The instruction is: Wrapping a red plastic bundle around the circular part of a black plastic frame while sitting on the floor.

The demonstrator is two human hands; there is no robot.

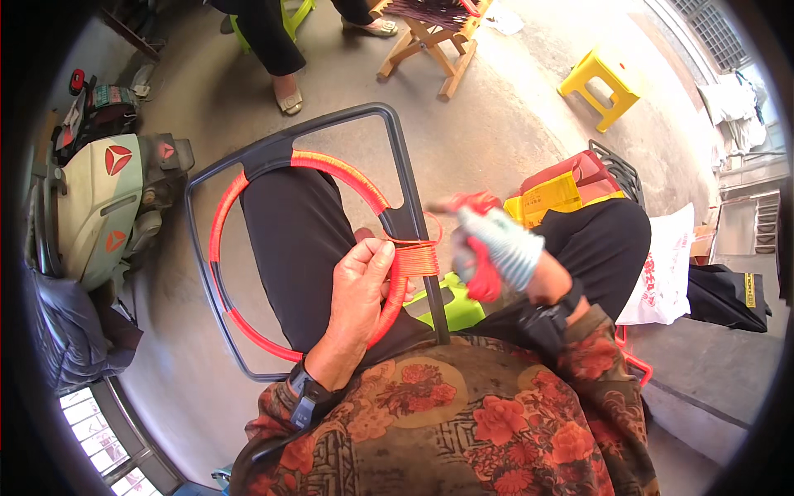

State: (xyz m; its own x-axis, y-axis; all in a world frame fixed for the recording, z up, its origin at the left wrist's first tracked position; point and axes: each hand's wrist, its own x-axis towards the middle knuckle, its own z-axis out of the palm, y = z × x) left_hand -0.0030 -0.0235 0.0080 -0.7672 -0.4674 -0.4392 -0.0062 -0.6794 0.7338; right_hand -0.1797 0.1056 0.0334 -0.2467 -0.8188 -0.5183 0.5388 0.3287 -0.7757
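Across my lap lies a black tubular frame with a ring set inside it, wrapped in orange-red cord. My bare left hand is closed around the ring's right side, its thumb and fingers pinching next to a band of tight orange cord coils. These coils reach across the ring and the frame's side bar. A thin loop of cord stands out above them. To the right, apart from the frame, my right hand wears a white and red work glove. Motion smears its fingers, so its grip is unclear.
A lime-green stool shows between my legs. Ahead are a person's legs, a folding wooden stool and a yellow stool. A scooter stands left. Red-yellow packaging and a white sack lie right.
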